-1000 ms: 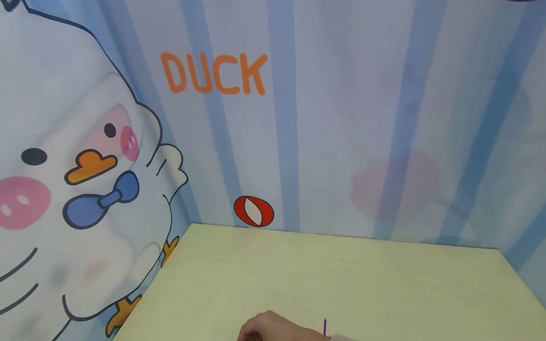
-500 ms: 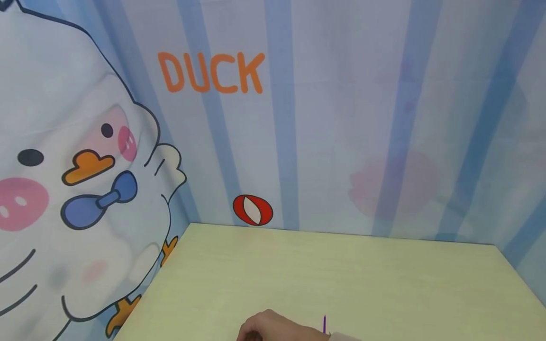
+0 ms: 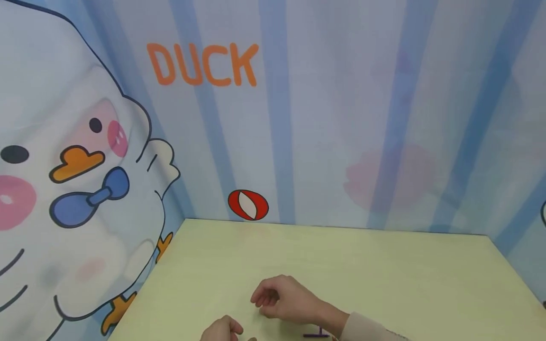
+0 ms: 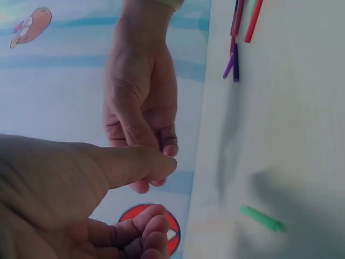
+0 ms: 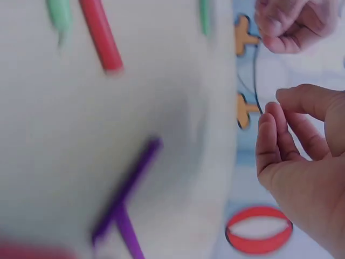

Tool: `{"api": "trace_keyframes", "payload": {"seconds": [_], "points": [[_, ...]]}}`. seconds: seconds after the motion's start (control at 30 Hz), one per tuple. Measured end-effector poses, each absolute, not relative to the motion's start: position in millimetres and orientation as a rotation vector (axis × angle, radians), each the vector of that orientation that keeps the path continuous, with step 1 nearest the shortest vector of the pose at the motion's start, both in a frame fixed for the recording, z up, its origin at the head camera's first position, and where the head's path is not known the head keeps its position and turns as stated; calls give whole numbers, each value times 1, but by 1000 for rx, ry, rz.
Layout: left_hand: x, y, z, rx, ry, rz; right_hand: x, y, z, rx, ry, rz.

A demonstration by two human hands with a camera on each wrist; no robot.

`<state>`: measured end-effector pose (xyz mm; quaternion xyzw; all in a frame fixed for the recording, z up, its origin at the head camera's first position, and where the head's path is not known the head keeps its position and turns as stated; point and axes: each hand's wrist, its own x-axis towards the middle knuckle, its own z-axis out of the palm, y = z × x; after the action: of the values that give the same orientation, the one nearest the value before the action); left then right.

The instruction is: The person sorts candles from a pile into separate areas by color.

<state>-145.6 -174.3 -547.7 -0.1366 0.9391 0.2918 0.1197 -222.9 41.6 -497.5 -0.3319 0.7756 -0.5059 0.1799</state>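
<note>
My right hand (image 3: 290, 298) hovers over the table, its fingers loosely bent with nothing between them. Lower and to its left is my left hand (image 3: 219, 330), partly cut off by the frame edge and also holding nothing. In the left wrist view the left thumb overlaps the right hand (image 4: 143, 102); the right wrist view shows a gap between them. Under the right forearm lies a dark purple stick (image 5: 126, 189), a thinner purple stick (image 5: 128, 232) meeting it at an angle. A green crayon-like stick (image 4: 262, 218) lies apart on the table.
A red stick (image 5: 102, 35) and a pale green one (image 5: 59, 13) lie on the pale yellow table (image 3: 384, 270). More red and purple sticks cluster near the top of the left wrist view. A striped cloth (image 3: 324, 118) with a printed duck hangs behind the table.
My right hand has moved up and farther over the table, and my left hand has come into the head view. The view has shifted slightly, showing more of the purple sticks.
</note>
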Motion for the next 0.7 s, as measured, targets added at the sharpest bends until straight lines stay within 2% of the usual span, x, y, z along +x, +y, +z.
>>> {"api": "trace_keyframes", "payload": {"seconds": [0.13, 0.23, 0.47, 0.7], "points": [[-138, -141, -501, -170, 2877, 989, -225, 75, -481, -893, 2341, -1465], [-141, -124, -485, 71, 2931, 1103, -224, 104, -471, -866, 2441, -1487], [-155, -99, -486, 513, 2892, 1238, -203, 161, -464, -748, 2597, -1501], [-163, -68, -501, 875, 2728, 1216, -166, 188, -477, -592, 2681, -1432]]}}
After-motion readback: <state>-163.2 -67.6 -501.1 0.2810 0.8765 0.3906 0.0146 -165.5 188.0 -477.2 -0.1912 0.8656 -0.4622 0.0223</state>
